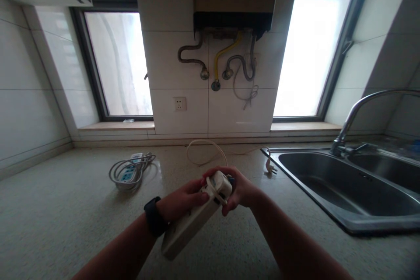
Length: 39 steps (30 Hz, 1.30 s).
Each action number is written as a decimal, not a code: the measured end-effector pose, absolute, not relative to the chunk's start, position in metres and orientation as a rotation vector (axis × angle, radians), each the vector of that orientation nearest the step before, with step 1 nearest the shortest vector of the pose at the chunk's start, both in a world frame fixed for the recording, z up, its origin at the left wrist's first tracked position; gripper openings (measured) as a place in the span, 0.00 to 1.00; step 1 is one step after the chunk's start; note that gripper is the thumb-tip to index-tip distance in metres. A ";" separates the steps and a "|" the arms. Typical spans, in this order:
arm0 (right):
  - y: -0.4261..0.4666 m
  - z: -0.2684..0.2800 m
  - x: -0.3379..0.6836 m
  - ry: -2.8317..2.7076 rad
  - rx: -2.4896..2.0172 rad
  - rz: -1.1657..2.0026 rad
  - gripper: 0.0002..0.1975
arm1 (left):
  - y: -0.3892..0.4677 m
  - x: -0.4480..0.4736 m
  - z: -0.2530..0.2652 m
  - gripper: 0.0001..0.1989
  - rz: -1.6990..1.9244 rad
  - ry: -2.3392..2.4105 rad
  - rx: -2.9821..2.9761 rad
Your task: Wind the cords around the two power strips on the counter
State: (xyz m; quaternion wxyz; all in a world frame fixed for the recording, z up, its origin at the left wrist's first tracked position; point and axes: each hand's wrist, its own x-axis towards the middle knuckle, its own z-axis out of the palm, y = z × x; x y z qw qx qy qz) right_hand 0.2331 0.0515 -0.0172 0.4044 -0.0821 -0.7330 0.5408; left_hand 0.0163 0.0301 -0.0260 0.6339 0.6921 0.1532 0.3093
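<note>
Head view: left grip [184, 201] and right grip [242, 186] clasp a power strip [187, 237], long axis apparently pointing away and rightward.

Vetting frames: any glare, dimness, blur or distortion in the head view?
Head view: right window blown out, left window bright but less clipped; head view: held power strip dim against backlight, fine detail soft; head view: sink looks wide-angle stretched toward right edge.

A broad black band [155, 217], squarish at the edges, circles the left wrist [169, 211]. The forearms [288, 232], right wrist [257, 197] and fingers [198, 199] are bare.
</note>
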 end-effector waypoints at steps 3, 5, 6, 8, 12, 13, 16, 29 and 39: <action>0.053 -0.017 0.231 -1.802 -0.272 1.320 0.42 | 0.032 0.013 -0.014 0.26 0.813 0.417 1.839; 0.054 -0.016 0.231 -1.742 -0.335 1.260 0.42 | 0.032 0.013 -0.008 0.26 0.888 0.502 1.929; 0.055 -0.016 0.232 -1.696 -0.365 1.229 0.41 | 0.031 0.013 -0.006 0.28 0.913 0.560 1.978; 0.057 -0.015 0.233 -1.615 -0.419 1.189 0.39 | 0.029 0.015 -0.005 0.35 0.936 0.685 2.095; 0.058 -0.013 0.236 -1.582 -0.513 1.165 0.31 | 0.026 0.021 -0.011 0.47 1.003 0.842 2.136; 0.058 -0.013 0.236 -1.591 -0.536 1.145 0.29 | 0.026 0.022 -0.013 0.47 0.974 0.821 2.066; 0.057 -0.013 0.237 -1.643 -0.574 1.125 0.22 | 0.027 0.022 -0.016 0.50 0.781 0.608 1.757; 0.052 -0.011 0.234 -1.740 -0.590 1.222 0.20 | 0.031 0.017 -0.018 0.52 0.671 0.328 1.384; 0.053 -0.008 0.243 -1.829 -0.533 1.282 0.21 | 0.032 0.016 -0.021 0.40 0.612 0.271 1.355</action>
